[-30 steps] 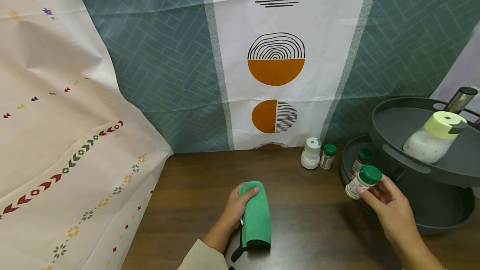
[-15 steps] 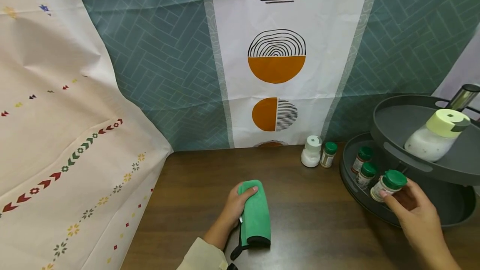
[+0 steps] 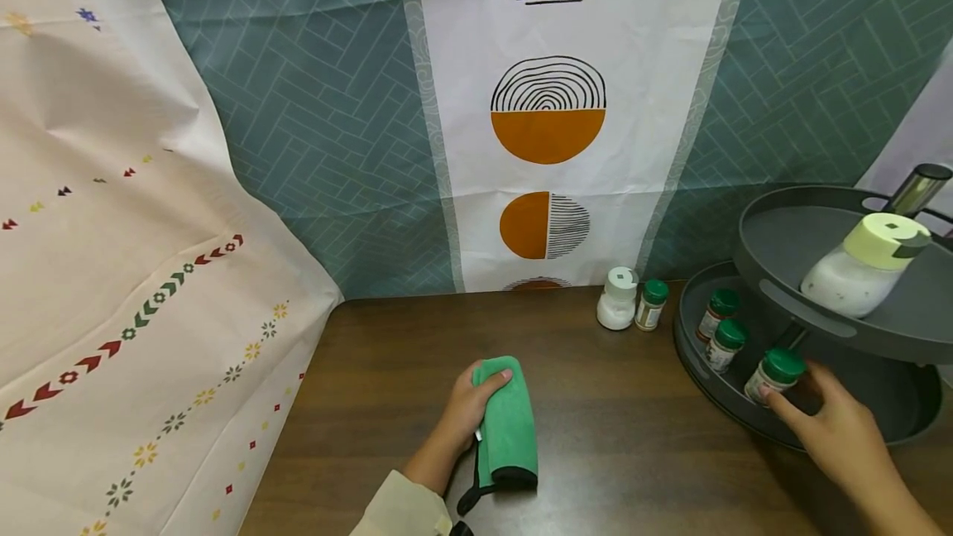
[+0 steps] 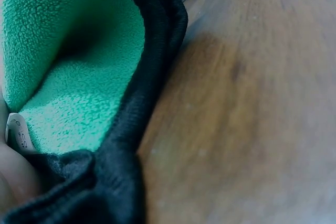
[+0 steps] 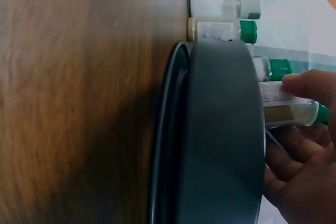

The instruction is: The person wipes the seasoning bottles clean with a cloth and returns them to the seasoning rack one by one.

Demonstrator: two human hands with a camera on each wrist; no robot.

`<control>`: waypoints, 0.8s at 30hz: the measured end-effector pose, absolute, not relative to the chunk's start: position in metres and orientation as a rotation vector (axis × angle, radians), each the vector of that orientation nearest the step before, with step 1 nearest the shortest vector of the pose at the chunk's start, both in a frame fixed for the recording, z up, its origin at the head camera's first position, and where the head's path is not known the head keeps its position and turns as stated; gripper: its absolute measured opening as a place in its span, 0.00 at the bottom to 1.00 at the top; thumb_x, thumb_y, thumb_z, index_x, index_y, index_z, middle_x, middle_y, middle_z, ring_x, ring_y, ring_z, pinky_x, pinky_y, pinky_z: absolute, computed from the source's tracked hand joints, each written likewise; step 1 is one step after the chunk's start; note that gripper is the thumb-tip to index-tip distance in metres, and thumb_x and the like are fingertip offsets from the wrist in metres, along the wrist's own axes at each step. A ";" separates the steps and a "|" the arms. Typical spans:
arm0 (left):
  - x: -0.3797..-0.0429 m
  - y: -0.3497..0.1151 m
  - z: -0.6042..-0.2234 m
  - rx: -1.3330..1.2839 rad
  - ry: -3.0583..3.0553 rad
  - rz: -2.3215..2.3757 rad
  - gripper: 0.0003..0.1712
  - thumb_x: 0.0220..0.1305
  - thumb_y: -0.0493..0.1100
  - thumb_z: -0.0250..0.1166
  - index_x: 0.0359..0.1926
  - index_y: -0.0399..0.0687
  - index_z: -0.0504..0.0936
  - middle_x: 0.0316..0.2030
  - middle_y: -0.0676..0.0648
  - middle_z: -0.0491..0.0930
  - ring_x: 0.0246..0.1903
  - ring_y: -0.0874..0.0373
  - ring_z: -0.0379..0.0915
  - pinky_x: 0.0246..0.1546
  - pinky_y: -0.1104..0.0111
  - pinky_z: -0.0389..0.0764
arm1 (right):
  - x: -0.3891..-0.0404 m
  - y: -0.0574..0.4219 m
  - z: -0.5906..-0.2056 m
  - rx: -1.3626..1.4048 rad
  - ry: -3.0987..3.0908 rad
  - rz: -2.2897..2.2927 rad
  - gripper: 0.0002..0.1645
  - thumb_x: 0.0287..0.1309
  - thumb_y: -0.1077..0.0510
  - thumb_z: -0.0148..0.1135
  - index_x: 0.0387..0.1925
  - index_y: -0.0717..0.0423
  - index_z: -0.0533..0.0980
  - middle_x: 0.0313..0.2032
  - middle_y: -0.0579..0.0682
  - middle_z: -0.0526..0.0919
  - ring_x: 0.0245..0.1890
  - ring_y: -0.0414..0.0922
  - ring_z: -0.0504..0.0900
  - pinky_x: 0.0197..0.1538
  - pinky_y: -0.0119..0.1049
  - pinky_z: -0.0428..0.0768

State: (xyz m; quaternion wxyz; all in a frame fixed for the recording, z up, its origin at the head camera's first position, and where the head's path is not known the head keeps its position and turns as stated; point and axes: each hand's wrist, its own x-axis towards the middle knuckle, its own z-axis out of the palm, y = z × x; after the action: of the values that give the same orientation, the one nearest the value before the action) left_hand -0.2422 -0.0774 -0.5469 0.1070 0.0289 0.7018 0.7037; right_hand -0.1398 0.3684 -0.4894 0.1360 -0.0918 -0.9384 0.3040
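Note:
In my right hand [image 3: 841,424] is a green-capped spice jar [image 3: 774,372], gripped between thumb and fingers inside the lower tray [image 3: 856,412] of a dark two-tier stand. The right wrist view shows the thumb on the label of that jar [image 5: 289,111], above the tray wall [image 5: 223,129]. Two more green-capped jars, one nearer [image 3: 725,346] and one farther [image 3: 718,313], stand in the same tray to its left. My left hand [image 3: 472,404] holds a folded green cloth [image 3: 510,428] with black edging on the table; its black trim [image 4: 152,51] fills part of the left wrist view.
Against the patterned backdrop stand a white-capped shaker [image 3: 617,300] and another green-capped jar [image 3: 651,305]. The upper tray [image 3: 789,230] overhangs the lower one and carries a tilted container with a pale yellow lid [image 3: 867,267]. A metal post [image 3: 919,189] rises behind it.
My right hand has moved right and lowered its jar into the lower tray, uncovering the nearer jar beside it. The left hand and cloth have stayed put.

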 end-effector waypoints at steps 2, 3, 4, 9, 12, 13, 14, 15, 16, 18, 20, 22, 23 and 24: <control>-0.242 -0.077 -0.546 0.081 2.069 2.072 0.23 0.66 0.51 0.68 0.52 0.38 0.78 0.31 0.55 0.80 0.29 0.63 0.78 0.36 0.68 0.80 | -0.141 0.371 -0.492 -0.240 -2.736 0.840 0.39 0.66 0.46 0.65 0.65 0.69 0.64 0.57 0.79 0.74 0.53 0.78 0.72 0.47 0.68 0.70; -0.242 -0.077 -0.546 0.079 2.068 2.071 0.23 0.66 0.51 0.68 0.52 0.38 0.78 0.31 0.55 0.80 0.29 0.63 0.78 0.36 0.68 0.80 | -0.142 0.372 -0.494 -0.229 -2.741 0.826 0.39 0.66 0.47 0.65 0.65 0.69 0.64 0.56 0.80 0.74 0.52 0.78 0.72 0.46 0.68 0.71; -0.241 -0.077 -0.546 0.079 2.064 2.072 0.23 0.66 0.50 0.68 0.53 0.38 0.77 0.31 0.55 0.80 0.29 0.63 0.78 0.36 0.68 0.80 | -0.142 0.373 -0.496 -0.219 -2.749 0.816 0.38 0.66 0.47 0.65 0.64 0.70 0.64 0.56 0.80 0.73 0.52 0.79 0.72 0.46 0.68 0.71; -0.241 -0.078 -0.546 0.075 2.056 2.069 0.24 0.66 0.51 0.68 0.53 0.38 0.77 0.31 0.55 0.80 0.29 0.63 0.78 0.36 0.68 0.80 | -0.144 0.376 -0.502 -0.178 -2.774 0.805 0.37 0.66 0.49 0.65 0.64 0.71 0.64 0.56 0.81 0.72 0.51 0.80 0.72 0.43 0.69 0.73; -0.241 -0.078 -0.547 0.081 2.056 2.068 0.23 0.66 0.51 0.68 0.52 0.38 0.77 0.31 0.55 0.80 0.29 0.63 0.78 0.35 0.68 0.80 | -0.146 0.376 -0.503 -0.172 -2.776 0.814 0.37 0.67 0.49 0.65 0.63 0.71 0.65 0.55 0.81 0.73 0.50 0.80 0.73 0.42 0.68 0.73; -0.241 -0.078 -0.547 0.083 2.057 2.068 0.23 0.66 0.51 0.68 0.52 0.38 0.77 0.31 0.55 0.80 0.29 0.63 0.78 0.35 0.68 0.80 | -0.146 0.375 -0.503 -0.173 -2.776 0.816 0.37 0.66 0.48 0.65 0.63 0.71 0.65 0.55 0.81 0.74 0.50 0.80 0.73 0.42 0.67 0.73; -0.242 -0.078 -0.547 0.083 2.059 2.066 0.23 0.66 0.51 0.68 0.52 0.38 0.77 0.31 0.55 0.80 0.29 0.63 0.78 0.35 0.68 0.80 | -0.147 0.374 -0.503 -0.174 -2.776 0.818 0.37 0.66 0.48 0.65 0.63 0.71 0.65 0.54 0.81 0.74 0.50 0.80 0.74 0.42 0.67 0.74; -0.242 -0.079 -0.547 0.084 2.060 2.064 0.23 0.66 0.51 0.68 0.51 0.38 0.77 0.31 0.55 0.80 0.29 0.63 0.78 0.35 0.68 0.80 | -0.148 0.374 -0.502 -0.175 -2.777 0.823 0.37 0.66 0.48 0.65 0.63 0.70 0.65 0.54 0.81 0.75 0.50 0.80 0.74 0.41 0.67 0.74; -0.242 -0.079 -0.547 0.086 2.061 2.062 0.23 0.66 0.51 0.68 0.51 0.39 0.77 0.31 0.55 0.80 0.29 0.63 0.78 0.36 0.68 0.80 | -0.149 0.373 -0.502 -0.177 -2.780 0.828 0.36 0.66 0.47 0.65 0.62 0.70 0.65 0.54 0.80 0.75 0.49 0.80 0.74 0.41 0.66 0.74; -0.242 -0.079 -0.547 0.088 2.060 2.061 0.23 0.66 0.51 0.68 0.51 0.39 0.77 0.31 0.55 0.80 0.29 0.63 0.78 0.35 0.68 0.80 | -0.150 0.370 -0.500 -0.179 -2.787 0.843 0.36 0.67 0.47 0.64 0.62 0.70 0.65 0.54 0.80 0.75 0.50 0.79 0.74 0.42 0.66 0.73; -0.241 -0.079 -0.547 0.089 2.063 2.060 0.23 0.66 0.51 0.68 0.51 0.38 0.77 0.31 0.55 0.80 0.29 0.63 0.78 0.36 0.68 0.80 | -0.152 0.368 -0.499 -0.178 -2.793 0.852 0.36 0.67 0.46 0.64 0.62 0.70 0.65 0.55 0.79 0.75 0.51 0.79 0.74 0.43 0.66 0.73; -0.241 -0.078 -0.547 0.088 2.070 2.060 0.23 0.66 0.51 0.68 0.52 0.38 0.77 0.31 0.54 0.80 0.29 0.63 0.78 0.36 0.68 0.80 | -0.154 0.367 -0.498 -0.174 -2.802 0.863 0.37 0.68 0.46 0.63 0.63 0.70 0.65 0.56 0.80 0.75 0.51 0.79 0.73 0.43 0.67 0.73; -0.241 -0.078 -0.548 0.086 2.074 2.060 0.23 0.66 0.51 0.68 0.52 0.38 0.77 0.31 0.54 0.80 0.29 0.63 0.78 0.36 0.68 0.80 | -0.155 0.366 -0.497 -0.170 -2.804 0.867 0.37 0.69 0.46 0.62 0.64 0.70 0.64 0.56 0.80 0.74 0.51 0.79 0.74 0.43 0.67 0.73; -0.241 -0.078 -0.548 0.084 2.076 2.060 0.23 0.66 0.51 0.68 0.52 0.38 0.77 0.31 0.54 0.80 0.29 0.62 0.78 0.36 0.68 0.80 | -0.156 0.365 -0.497 -0.166 -2.803 0.865 0.37 0.69 0.46 0.62 0.64 0.70 0.64 0.55 0.80 0.74 0.51 0.79 0.74 0.43 0.67 0.74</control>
State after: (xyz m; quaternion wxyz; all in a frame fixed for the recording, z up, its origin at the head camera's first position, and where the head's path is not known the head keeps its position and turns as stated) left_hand -0.2415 -0.0779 -0.5479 0.1079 0.0285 0.7054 0.7000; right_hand -0.1555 0.3653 -0.4974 0.1017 -0.0562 -0.9490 0.2930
